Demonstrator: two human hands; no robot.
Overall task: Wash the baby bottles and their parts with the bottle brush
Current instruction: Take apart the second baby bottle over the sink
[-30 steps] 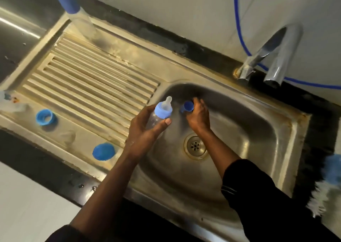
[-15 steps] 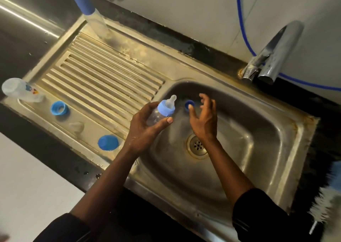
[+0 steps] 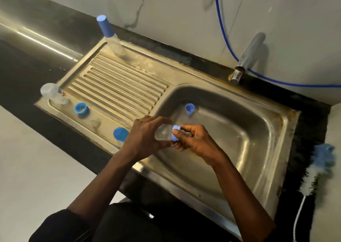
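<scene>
My left hand grips a small clear baby bottle, lying sideways over the near left rim of the steel sink. Its blue collar is pinched by the thumb and fingers of my right hand, which hide the teat. A small blue cap stands in the basin at the back left. On the drainboard lie a clear bottle body, a blue ring, a clear teat and a blue lid. The bottle brush lies on the dark counter at the right.
A tall bottle with a blue cap stands at the drainboard's far corner. The chrome tap comes out of the wall above the basin's back edge, with a blue hose behind it. White counter lies at the lower left.
My right hand let go of the small blue cap, which now stands in the basin, and came back to grip the bottle's collar. The bottle has tipped from upright to sideways.
</scene>
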